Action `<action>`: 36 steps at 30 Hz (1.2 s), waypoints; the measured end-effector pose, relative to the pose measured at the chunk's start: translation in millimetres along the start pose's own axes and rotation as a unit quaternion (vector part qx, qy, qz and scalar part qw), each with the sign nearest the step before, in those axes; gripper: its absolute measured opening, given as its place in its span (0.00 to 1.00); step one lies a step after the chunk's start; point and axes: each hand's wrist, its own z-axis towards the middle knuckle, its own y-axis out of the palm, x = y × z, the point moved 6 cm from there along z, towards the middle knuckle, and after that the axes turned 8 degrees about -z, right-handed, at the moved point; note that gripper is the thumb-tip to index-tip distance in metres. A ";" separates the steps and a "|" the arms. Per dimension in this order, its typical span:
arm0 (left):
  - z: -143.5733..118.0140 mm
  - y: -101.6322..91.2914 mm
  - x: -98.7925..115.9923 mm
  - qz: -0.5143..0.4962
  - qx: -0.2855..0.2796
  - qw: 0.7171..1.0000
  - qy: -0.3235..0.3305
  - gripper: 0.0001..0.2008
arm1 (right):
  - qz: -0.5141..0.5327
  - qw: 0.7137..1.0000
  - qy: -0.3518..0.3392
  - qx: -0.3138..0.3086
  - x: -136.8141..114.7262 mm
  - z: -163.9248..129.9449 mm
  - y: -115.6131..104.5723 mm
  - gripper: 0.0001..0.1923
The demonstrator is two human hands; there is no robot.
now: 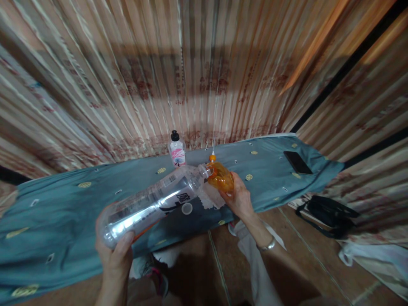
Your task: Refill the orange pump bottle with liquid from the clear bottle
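Bottles occupy both our hands above the cloth-covered counter (73,212). Our left hand (114,255) grips the large clear bottle (149,208) near its base, thumb pressed along the near side, and we hold it slanted so that its neck points up and to the right. Our right hand (239,196) is closed around the small orange bottle (222,178), whose mouth faces the clear one's neck; the two openings meet or nearly meet, though from this angle we can't be sure the rims touch. Behind them, an orange nozzle (212,158) with a white tip stands on the cloth, and to its left we see a black-capped bottle (177,154) upright. Below the clear neck lie a small round white cap (186,208) and a pale sheet (211,199), partly hidden. Over at the right end rests a dark phone (298,162).
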 end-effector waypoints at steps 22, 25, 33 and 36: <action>0.2 -1.3 2.6 0.004 -0.002 1.000 0.016 0.40 | -0.003 1.000 -0.004 -0.001 0.1 0.4 -0.1 0.38; 0.0 -0.4 3.9 -0.005 -0.001 1.000 0.010 0.40 | -0.004 1.000 -0.006 0.001 0.3 0.3 0.2 0.38; 0.2 0.8 4.9 -0.007 0.005 1.000 0.005 0.40 | 0.001 1.000 -0.005 -0.005 0.1 0.3 -0.2 0.38; 0.4 -0.4 3.7 -0.005 0.005 1.000 0.009 0.41 | 0.002 1.000 -0.004 -0.003 0.1 0.4 -0.4 0.38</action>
